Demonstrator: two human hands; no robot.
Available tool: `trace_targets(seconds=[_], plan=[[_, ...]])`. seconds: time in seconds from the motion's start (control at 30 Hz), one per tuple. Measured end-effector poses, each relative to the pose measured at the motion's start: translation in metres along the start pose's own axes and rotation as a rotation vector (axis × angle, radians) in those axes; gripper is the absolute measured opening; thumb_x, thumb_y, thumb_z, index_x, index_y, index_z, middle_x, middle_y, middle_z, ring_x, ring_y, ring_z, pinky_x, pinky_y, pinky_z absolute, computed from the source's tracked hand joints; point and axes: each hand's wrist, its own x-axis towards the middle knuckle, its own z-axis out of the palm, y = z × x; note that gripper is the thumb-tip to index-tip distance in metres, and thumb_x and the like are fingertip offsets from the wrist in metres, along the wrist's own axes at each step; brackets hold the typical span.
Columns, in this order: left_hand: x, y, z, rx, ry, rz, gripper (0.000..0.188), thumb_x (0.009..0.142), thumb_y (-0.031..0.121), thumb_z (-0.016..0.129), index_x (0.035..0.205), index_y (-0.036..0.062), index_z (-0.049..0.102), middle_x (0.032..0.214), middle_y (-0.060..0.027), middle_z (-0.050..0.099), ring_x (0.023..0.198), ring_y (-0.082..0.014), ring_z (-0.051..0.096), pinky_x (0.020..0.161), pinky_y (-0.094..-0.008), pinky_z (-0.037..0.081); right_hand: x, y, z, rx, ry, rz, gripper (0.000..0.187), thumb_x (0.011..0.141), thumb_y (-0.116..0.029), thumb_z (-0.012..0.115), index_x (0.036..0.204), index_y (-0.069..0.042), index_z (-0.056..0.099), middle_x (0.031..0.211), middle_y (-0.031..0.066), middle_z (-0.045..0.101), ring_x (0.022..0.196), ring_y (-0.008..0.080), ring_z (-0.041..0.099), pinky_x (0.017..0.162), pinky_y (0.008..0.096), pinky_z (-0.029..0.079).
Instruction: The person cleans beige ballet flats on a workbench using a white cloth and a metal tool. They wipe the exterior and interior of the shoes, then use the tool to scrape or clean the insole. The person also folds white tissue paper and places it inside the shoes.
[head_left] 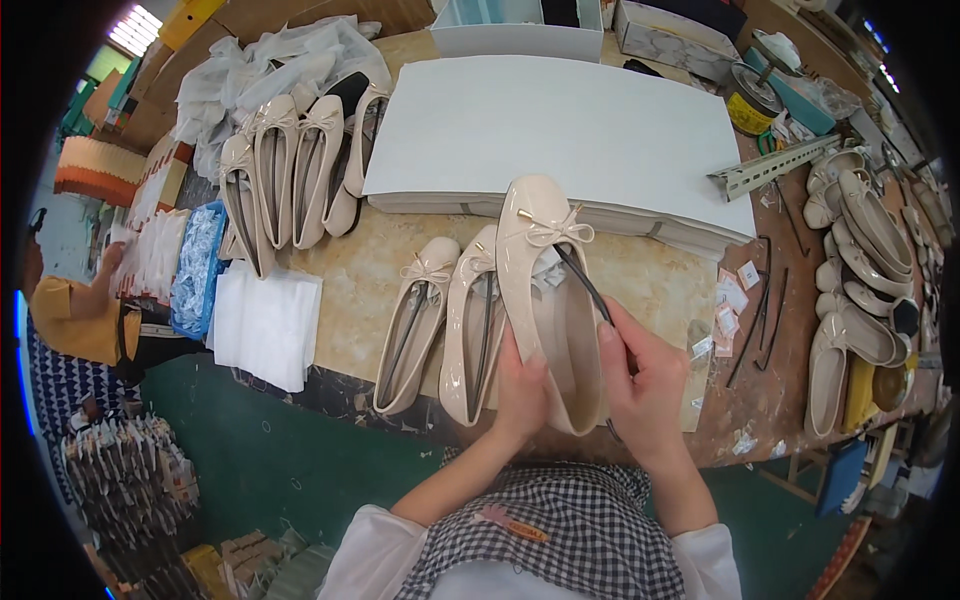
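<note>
A glossy beige ballet flat (pixel 520 270) with a small bow is held up over the near table edge, toe pointing away. My left hand (pixel 523 392) is closed round its left side toward the heel. My right hand (pixel 643 385), at the shoe's right side, pinches a thin dark shoe stick (pixel 584 277). That stick's far end reaches into the toe opening, where crumpled pale stuffing shows. Just left on the tabletop lie two matching flats, a nearer one (pixel 470 345) and another (pixel 412 340), each with a dark stick inside.
A large stack of white sheets (pixel 560 125) fills the table's middle. More beige flats (pixel 275 170) stand at the left by white tissue (pixel 268 325). Loose dark sticks (pixel 765 310) and further shoes (pixel 865 260) lie right. A person in yellow (pixel 80 315) works at far left.
</note>
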Motion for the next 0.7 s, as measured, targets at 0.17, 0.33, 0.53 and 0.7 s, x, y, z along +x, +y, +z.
trace_targets(seconds=[0.17,0.33,0.53,0.7], plan=[[-0.019,-0.03,-0.003,0.175,0.009,-0.041,0.059,0.088,0.022,0.052,0.137,-0.0017,0.027,0.124,-0.0144,0.05,0.109,-0.0207,0.052,0.094,-0.0324,0.042,-0.02,0.02,0.027,-0.269,0.039,-0.191,0.027,0.085,-0.008,0.057,0.11,0.0,0.062,0.055,0.0131,0.054,0.045,0.0263,0.051,0.046,0.0323,0.041],[-0.011,0.038,-0.025,1.139,-0.194,0.19,0.066,0.069,0.025,0.069,0.127,0.0065,0.042,0.125,-0.0234,0.047,0.113,-0.0343,0.049,0.094,-0.0413,0.041,-0.026,0.005,-0.036,0.087,-0.214,0.444,0.03,0.088,-0.008,0.053,0.117,0.0,0.06,0.072,0.0034,0.068,0.056,0.0041,0.047,0.052,0.0227,0.039],[0.015,0.061,-0.093,1.679,-0.127,0.139,0.063,0.061,0.03,0.073,0.118,0.0148,0.053,0.121,-0.0217,0.044,0.121,-0.0389,0.035,0.101,-0.0561,0.022,-0.04,0.043,-0.059,0.053,-0.036,0.444,0.028,0.09,-0.007,0.05,0.115,0.003,0.06,0.067,0.0023,0.063,0.053,0.0042,0.039,0.048,0.0209,0.03],[0.041,0.078,-0.105,1.597,-0.373,0.145,0.055,0.062,0.03,0.075,0.111,0.0134,0.057,0.108,-0.0156,0.05,0.106,-0.0339,0.047,0.09,-0.0469,0.036,-0.038,0.044,-0.043,0.002,-0.146,0.26,0.024,0.088,-0.005,0.054,0.109,-0.002,0.064,0.07,0.0083,0.067,0.059,0.0078,0.059,0.053,0.0232,0.044]])
